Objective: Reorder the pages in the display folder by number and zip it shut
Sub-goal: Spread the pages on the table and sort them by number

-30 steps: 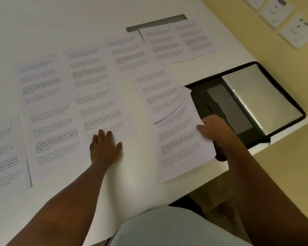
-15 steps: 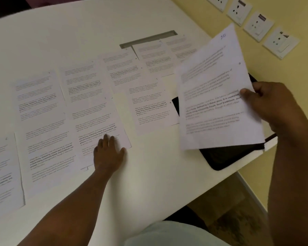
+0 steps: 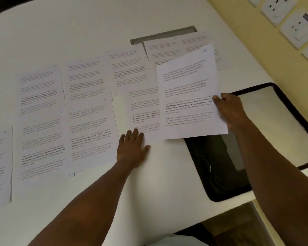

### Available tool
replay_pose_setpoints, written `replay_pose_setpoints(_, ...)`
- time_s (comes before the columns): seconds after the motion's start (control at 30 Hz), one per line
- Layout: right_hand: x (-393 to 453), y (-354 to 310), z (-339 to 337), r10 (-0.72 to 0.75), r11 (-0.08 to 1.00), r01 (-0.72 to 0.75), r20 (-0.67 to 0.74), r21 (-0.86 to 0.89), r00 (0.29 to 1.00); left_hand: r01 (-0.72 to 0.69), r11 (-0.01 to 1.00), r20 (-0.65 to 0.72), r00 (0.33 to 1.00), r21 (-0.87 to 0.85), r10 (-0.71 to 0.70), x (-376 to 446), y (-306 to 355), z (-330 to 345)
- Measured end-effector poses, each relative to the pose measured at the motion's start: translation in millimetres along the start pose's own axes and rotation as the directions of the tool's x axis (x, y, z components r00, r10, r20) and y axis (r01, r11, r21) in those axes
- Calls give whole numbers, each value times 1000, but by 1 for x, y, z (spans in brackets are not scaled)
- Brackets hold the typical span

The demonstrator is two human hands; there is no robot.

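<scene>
Page (image 3: 190,96) pinched in right hand (image 3: 229,110), hiding folder (image 3: 220,166) corner, left hand (image 3: 132,148) flat

matt paper pages (image 3: 89,135) — glossy folder sleeve (image 3: 267,125)

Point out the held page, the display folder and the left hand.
held page (image 3: 188,96), head view, middle of the printed sheet.
display folder (image 3: 217,167), head view, black inner cover.
left hand (image 3: 132,148), head view, back of the hand, flat on the table.
</scene>
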State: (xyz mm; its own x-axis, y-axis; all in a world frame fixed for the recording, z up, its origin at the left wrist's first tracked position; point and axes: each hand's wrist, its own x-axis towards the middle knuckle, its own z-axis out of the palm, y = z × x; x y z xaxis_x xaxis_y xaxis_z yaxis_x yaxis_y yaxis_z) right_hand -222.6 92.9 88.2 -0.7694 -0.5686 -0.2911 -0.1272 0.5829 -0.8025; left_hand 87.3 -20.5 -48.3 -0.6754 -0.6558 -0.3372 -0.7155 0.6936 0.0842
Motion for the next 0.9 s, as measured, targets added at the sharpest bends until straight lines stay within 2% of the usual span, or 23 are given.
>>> replay_pose_setpoints(0.3,83,17,23,34,994,-16,175,-108,984,160,986,4,987,-55,-160,-26,-1,11)
replay_pose_setpoints(0.67,156,24,29,25,977,30,251,-210,968,268,957,-3,963,-107,-270,-16,-2,12)
replay_pose_setpoints(0.8,172,24,33,35,923,67,255,-379,966,275,954,1,961,-116,-277,-12,-3,7)
replay_pose_setpoints(0.9,174,26,37,7,830,120,224,-545,974,278,952,-7,960,-126,-281,-11,-3,6)
